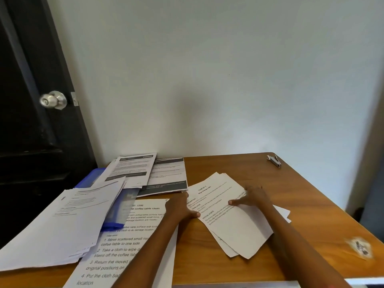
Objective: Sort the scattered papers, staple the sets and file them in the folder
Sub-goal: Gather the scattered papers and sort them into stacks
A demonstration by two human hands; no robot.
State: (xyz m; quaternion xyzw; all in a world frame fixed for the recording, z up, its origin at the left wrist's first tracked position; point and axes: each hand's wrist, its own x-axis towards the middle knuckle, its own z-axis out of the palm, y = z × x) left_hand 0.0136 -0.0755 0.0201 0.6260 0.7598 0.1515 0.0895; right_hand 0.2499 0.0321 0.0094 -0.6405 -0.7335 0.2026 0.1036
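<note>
A small stack of printed sheets lies askew on the wooden table, its edges fanned. My left hand holds its left edge and my right hand rests on its upper right part, fingers pointing left. More papers lie to the left: a large-print sheet under my left forearm, a loose pile at the near left, and dark-banded pages at the back. A blue folder lies partly buried under them. A small metal stapler sits at the table's far right corner.
The table stands against a white wall, with a dark door and its round knob at the left. A blurred torn sticker marks the table near the right edge.
</note>
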